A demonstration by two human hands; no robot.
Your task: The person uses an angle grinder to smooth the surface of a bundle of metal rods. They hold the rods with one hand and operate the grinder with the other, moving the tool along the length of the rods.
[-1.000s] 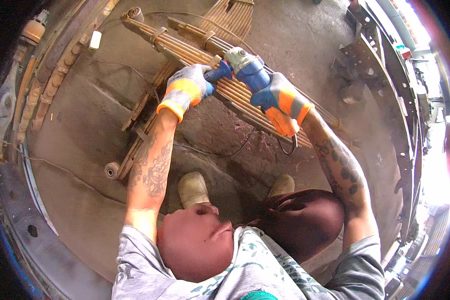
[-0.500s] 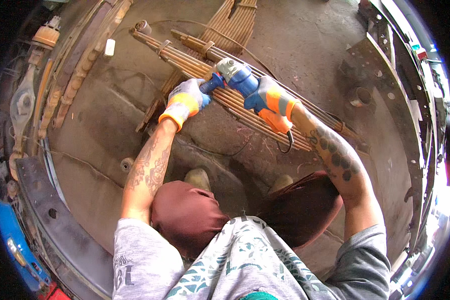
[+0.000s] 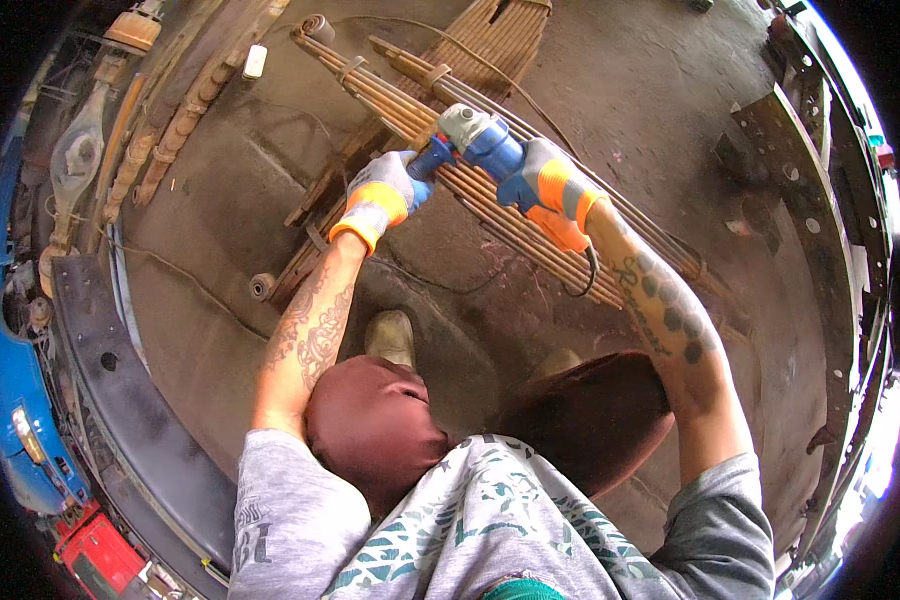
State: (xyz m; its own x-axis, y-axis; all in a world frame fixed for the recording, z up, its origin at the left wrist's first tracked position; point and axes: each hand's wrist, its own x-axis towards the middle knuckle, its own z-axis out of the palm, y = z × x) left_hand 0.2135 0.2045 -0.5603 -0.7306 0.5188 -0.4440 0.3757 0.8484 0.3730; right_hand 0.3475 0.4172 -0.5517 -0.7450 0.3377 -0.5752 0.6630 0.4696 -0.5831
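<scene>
An angle grinder [image 3: 492, 147] with a blue and grey body is held over a stack of long, rusty leaf springs [image 3: 395, 108]. My left hand [image 3: 382, 190], in a grey and orange work glove, is closed around the grinder's blue side handle [image 3: 432, 158]. My right hand [image 3: 548, 182] wears a matching glove and grips the body from behind. Below that hand, the orange rear part [image 3: 560, 230] ends in a dark cord. The grinder's disc is hard to make out, so contact with the springs cannot be told.
Another leaf spring pack [image 3: 495, 45] lies beyond, with a cable looping past. To the left are an axle housing [image 3: 75, 160], a dark steel beam [image 3: 140, 420] and a blue panel [image 3: 15, 370]. A perforated steel frame [image 3: 820, 200] runs along the right. My boot [image 3: 390, 338] stands close below.
The view has shifted, so the springs appear farther right and higher. Relative to them, the grinder and both hands have moved a little to the left. Both grips look unchanged.
</scene>
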